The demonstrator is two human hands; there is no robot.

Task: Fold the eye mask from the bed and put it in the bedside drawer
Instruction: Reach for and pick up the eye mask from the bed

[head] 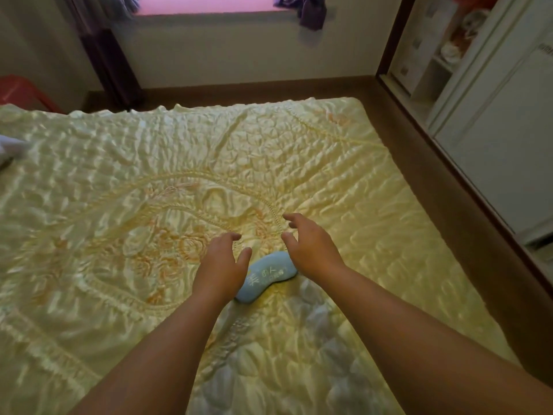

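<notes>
A light blue eye mask (264, 275) with pale lettering lies flat on the yellow quilted bed cover (149, 190), near the middle of the bed. My left hand (223, 262) hovers over its left end with fingers spread and nothing in it. Above the mask's right end is my right hand (309, 245), also empty, fingers apart. Both wrists hide the mask's ends. No bedside drawer is in view.
The bed's right edge meets a dark wood frame (443, 205) with a white wardrobe (493, 115) beyond it. At the far wall there is a window sill (209, 7) with purple curtains. A red object (21, 91) stands at the far left.
</notes>
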